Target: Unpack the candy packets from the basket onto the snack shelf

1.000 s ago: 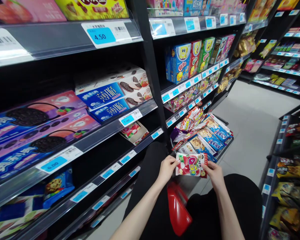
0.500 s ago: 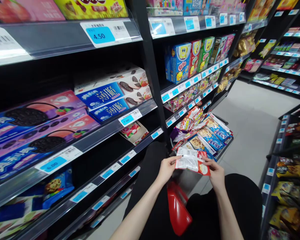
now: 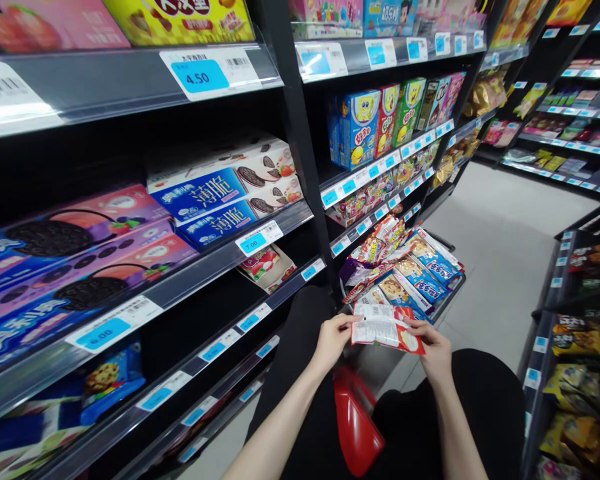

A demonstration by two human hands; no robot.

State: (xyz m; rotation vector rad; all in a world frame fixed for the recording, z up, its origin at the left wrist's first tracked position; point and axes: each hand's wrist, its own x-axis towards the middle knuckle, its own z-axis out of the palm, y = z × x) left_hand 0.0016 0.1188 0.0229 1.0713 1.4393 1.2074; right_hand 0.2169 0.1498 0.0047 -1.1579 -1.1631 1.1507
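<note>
A red and white snack packet (image 3: pixel 383 328) is stretched flat between my two hands, its printed back turned up toward me. My left hand (image 3: pixel 334 341) pinches the packet's left end. The right end is gripped by my right hand (image 3: pixel 434 347), thumb on top. Just beyond the packet, a cart or basket (image 3: pixel 453 300) holds blue cookie packs (image 3: pixel 417 283) and red-and-white snack bags (image 3: pixel 383 240). Below my hands, between my black-clad legs, is a smooth red object (image 3: pixel 357 427) whose kind I cannot make out.
On the left, a shelf (image 3: pixel 190 280) bears Oreo boxes (image 3: pixel 90 267) and price labels. Cartoon biscuit boxes (image 3: pixel 363 127) stand on the shelf farther along. A low rack of snack bags (image 3: pixel 575 387) lines the right side. Pale floor (image 3: pixel 500 233) runs between.
The packet has tilted so its printed back faces me more fully. Both hands keep their hold on its ends and have barely shifted.
</note>
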